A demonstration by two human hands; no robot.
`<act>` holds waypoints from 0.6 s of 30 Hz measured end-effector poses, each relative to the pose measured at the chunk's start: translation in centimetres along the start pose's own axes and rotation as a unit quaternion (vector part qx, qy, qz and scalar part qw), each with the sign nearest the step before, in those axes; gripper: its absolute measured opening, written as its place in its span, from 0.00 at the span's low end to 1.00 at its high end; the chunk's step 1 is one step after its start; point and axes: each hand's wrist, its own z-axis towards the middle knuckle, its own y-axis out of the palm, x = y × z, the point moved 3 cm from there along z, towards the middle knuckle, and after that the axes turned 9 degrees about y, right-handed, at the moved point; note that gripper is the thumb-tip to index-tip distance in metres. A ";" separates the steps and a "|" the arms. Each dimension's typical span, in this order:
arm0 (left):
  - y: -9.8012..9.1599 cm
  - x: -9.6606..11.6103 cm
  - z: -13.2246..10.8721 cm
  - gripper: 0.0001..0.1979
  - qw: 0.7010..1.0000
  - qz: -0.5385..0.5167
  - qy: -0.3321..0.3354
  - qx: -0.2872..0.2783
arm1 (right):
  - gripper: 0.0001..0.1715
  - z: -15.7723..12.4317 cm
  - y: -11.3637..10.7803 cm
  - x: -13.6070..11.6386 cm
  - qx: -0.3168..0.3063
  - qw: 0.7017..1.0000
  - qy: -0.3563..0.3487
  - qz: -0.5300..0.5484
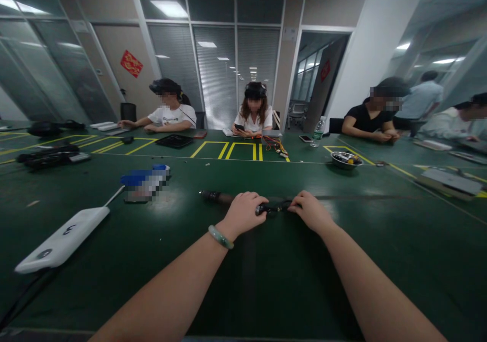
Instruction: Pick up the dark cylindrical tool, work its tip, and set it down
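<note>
Mid-frame handling — your left hand [244, 212] curls round a black, tubular device [217, 196], right hand [311, 212] pinching its end; next move seemingly needs steadiness.

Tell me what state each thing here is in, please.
Left hand: closed around the dark rod
Right hand: pinching near the rod's right end
Dark rod: held crosswise
Bottle: upright
Metal bowl: upright, holding small things
Wires: loosely tangled
White device: lying flat
Door: open

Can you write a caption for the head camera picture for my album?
Left hand and right hand hold a dark object at a green table.
</note>
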 end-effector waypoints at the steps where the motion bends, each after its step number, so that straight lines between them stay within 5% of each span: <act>1: 0.1 0.2 0.1 0.15 1.000 0.000 0.010 0.009 | 0.07 -0.2 -0.1 -0.3 0.011 1.000 -0.010 -0.008; 18: 1.3 0.6 1.1 0.05 0.999 -0.016 0.043 -0.004 | 0.06 -1.6 -0.1 -2.8 -0.007 0.997 0.021 0.069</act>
